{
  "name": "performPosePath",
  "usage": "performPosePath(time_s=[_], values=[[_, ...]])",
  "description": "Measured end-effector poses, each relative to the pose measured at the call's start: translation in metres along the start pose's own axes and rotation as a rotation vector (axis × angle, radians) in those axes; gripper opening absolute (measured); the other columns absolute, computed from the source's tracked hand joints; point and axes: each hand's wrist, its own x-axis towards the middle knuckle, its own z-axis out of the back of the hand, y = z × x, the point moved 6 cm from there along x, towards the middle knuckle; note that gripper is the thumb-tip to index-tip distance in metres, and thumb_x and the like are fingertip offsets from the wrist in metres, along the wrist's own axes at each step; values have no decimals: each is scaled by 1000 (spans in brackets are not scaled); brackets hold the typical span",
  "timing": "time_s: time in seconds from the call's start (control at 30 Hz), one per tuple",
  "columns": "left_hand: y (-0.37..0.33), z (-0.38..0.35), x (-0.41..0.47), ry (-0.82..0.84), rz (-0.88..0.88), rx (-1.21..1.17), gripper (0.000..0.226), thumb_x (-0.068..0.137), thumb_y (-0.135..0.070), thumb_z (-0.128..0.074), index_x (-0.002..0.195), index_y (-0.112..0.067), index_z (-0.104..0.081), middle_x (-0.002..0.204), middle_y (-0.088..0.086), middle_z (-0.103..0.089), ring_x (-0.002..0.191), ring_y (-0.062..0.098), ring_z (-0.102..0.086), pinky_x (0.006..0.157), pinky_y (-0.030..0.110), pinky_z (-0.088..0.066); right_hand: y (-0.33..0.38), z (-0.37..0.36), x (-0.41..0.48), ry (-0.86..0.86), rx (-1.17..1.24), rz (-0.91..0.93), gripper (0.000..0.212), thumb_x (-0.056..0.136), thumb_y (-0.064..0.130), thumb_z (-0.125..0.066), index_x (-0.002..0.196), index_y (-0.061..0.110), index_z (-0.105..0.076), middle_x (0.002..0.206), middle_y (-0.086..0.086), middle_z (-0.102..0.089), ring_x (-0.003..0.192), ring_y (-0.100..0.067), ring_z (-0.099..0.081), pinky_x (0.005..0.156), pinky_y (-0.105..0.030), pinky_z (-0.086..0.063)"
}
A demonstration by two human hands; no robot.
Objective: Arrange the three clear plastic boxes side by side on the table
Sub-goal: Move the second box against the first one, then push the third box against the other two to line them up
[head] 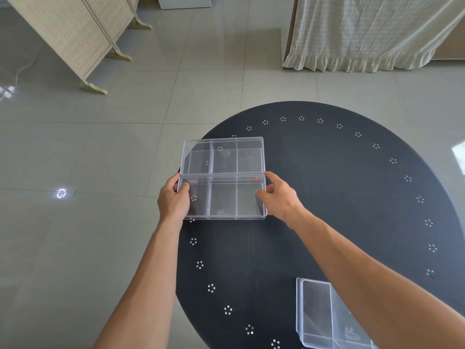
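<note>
Two clear plastic boxes with three compartments each lie one behind the other at the left edge of the round black table (pixel 327 197). The far box (pixel 224 156) rests alone. The near box (pixel 222 197) touches the far one along its back edge. My left hand (pixel 173 197) grips the near box's left end, thumb inside the rim. My right hand (pixel 278 196) grips its right end. A third clear box (pixel 317 316) lies at the table's near right, partly hidden under my right forearm and cut by the frame's bottom edge.
The table's rim carries a ring of small white dot clusters. Grey tiled floor surrounds it. A folding woven screen (pixel 75 34) stands at the far left, and a pale curtain (pixel 364 34) hangs at the far right.
</note>
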Motion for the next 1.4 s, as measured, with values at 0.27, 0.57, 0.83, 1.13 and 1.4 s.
performPosePath(time_s=[0.27, 0.57, 0.83, 1.13, 1.4], values=[[-5, 12, -22, -76, -37, 125, 54, 91, -28, -55, 141, -15, -37, 136, 11, -48, 116, 29, -51, 90, 36, -41, -14, 13, -10, -2, 16, -56, 64, 88, 31, -53, 147, 27, -28, 119, -1, -59, 107, -23, -56, 95, -40, -47], [-7, -11, -149, 88, -439, 298, 52, 86, -27, -62, 135, -19, -46, 129, 5, -53, 120, 24, -48, 100, 37, -39, -81, 90, -90, -74, -345, -42, 41, 87, 34, -58, 128, 27, -54, 127, 1, -57, 120, -21, -51, 96, -33, -39], [10, -89, -232, 528, -463, 344, 47, 87, -35, -61, 131, -28, -48, 124, -7, -51, 109, 9, -52, 86, 28, -40, -150, 147, -172, -225, -463, -115, 42, 87, 31, -59, 128, 23, -55, 129, -6, -53, 119, -28, -49, 94, -30, -35], [10, -119, -257, 676, -507, 595, 34, 87, -39, -58, 120, -32, -56, 112, -12, -55, 94, 9, -60, 82, 38, -49, -198, 161, -212, -324, -341, -199, 37, 87, 23, -55, 124, 31, -57, 125, -6, -53, 110, -31, -56, 93, -32, -39], [3, -109, -247, 646, -469, 629, 21, 84, -36, -61, 105, -37, -60, 103, -13, -62, 75, 2, -62, 79, 39, -52, -202, 149, -207, -361, -202, -230, 38, 86, 16, -51, 118, 34, -60, 108, -5, -64, 104, -25, -57, 80, -27, -43]])
